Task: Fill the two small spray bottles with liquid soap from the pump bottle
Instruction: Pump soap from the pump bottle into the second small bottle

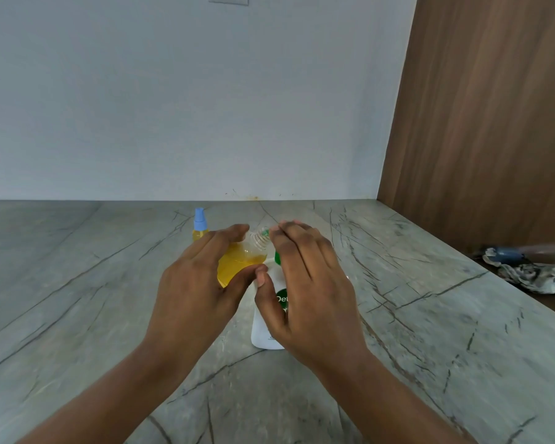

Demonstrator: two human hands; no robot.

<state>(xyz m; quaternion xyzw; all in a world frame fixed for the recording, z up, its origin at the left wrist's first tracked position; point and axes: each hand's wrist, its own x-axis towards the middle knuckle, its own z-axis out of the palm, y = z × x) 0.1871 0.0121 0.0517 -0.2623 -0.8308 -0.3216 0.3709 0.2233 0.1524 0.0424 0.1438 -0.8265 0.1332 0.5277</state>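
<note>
Grey veined stone forms the counter (pixel 77 283), which is backed by a pale wall (pixel 173 91) and bounded at the right by a brown wood-grain panel (pixel 481 123).

At the left of the group, a small spray bottle (pixel 199 226) with a blue nozzle is seen standing upright near the back of the counter; yellow liquid is visible in its lower part, which is partly hidden by the left hand.

The left hand (pixel 199 283) is wrapped around a clear open bottle (pixel 242 261), which is held tilted, with its threaded neck pointing up and to the right. Yellow liquid is seen pooled in its body.

Just beside it, a white pump bottle (pixel 268 318) with a green label and a green collar is standing on the counter. The right hand (pixel 308 283) is held over and in front of this bottle, fingers extended and loosely together, thumb laid against the bottle's front. Whether a grip is actually made cannot be told.

At the far right edge, a crumpled patterned cloth (pixel 532 274) is noted lying well apart from the bottles.
</note>
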